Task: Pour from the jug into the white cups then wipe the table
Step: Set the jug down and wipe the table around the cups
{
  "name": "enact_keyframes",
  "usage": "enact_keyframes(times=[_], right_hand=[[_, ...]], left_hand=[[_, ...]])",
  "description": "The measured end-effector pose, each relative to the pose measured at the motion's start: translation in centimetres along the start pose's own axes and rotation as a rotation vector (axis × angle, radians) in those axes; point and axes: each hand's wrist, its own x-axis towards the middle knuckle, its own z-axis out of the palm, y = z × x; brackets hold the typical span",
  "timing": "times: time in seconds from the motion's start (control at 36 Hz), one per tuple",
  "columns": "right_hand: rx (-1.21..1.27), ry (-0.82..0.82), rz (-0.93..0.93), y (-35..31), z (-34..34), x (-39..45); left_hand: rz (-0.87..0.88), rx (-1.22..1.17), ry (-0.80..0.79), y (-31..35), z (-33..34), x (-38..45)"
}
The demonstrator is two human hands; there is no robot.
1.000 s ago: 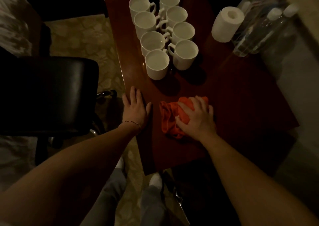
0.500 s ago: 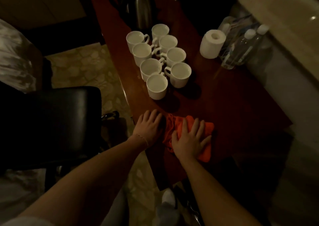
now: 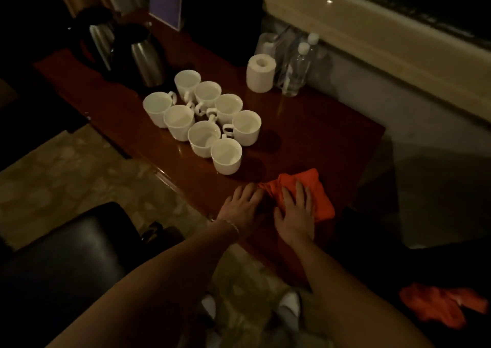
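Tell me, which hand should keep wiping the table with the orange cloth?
The right hand, probably. It lies flat on the orange cloth, fingers spread over it. The left hand rests on the table beside the cloth, only at its edge, steadying.

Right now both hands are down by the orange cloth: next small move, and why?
Probably sweep the orange cloth away from the cups, over bare table. The right hand presses flat on it, the left hand rests beside it, and the nearest white cup stands close ahead.
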Motion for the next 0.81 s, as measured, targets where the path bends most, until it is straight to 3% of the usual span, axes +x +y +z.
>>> enact_keyframes(times=[0.08,0.19,0.44,0.61,0.81], right_hand=[[0.068,-0.006,0.033,2.2,-1.3,-0.5],[-0.032,-0.057,0.028,4.8,-2.2,-2.3],[0.116,0.02,0.074,5.4,-0.9,-5.5],[0.133,-0.004,0.278,8.0,-1.1,-7.3],[0.211,0.01,0.283,10.2,-0.5,-7.1]], left_hand=[[0.126,0.007,0.007,1.6,-0.2,1.3],[0.141,0.024,-0.085,3.3,0.6,3.1],[0.209,0.236,-0.137,5.1,2.6,4.3],[0.296,0.234,-0.095,7.1,2.9,6.1],[0.204,0.219,-0.082,8.3,4.1,8.6]])
